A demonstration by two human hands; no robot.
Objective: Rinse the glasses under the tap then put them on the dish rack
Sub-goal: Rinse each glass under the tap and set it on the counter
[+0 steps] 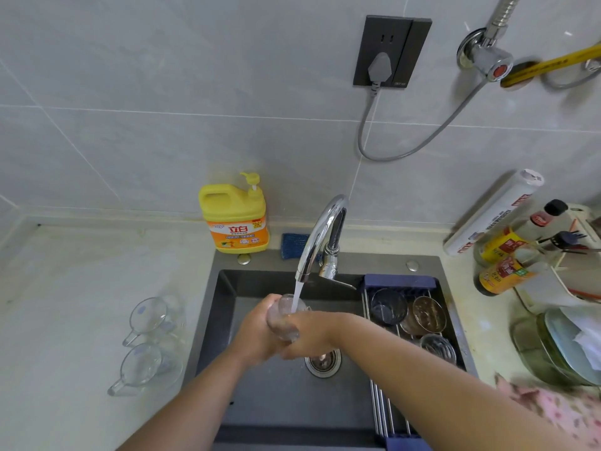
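Over the dark sink (pixel 224 307) my left hand (pixel 257 333) and my right hand (pixel 312 333) both grip a clear glass (pixel 286 315), tilted with its mouth toward the tap. Water runs from the chrome tap (pixel 320 236) into the glass. Two clear handled glasses (pixel 148 319) (pixel 141 366) lie on their sides on the counter to the left of the sink. The dish rack (pixel 398 281) spans the sink's right part and holds three glasses: a dark one (pixel 388 305), a brown one (pixel 427 315) and a clear one (pixel 437 348).
A yellow detergent bottle (pixel 234 216) and a blue sponge (pixel 294 245) stand behind the sink. Sauce bottles (pixel 502 262), a white roll (pixel 494 213) and stacked plates (pixel 566 346) crowd the right counter. The drain (pixel 322 361) lies under my hands.
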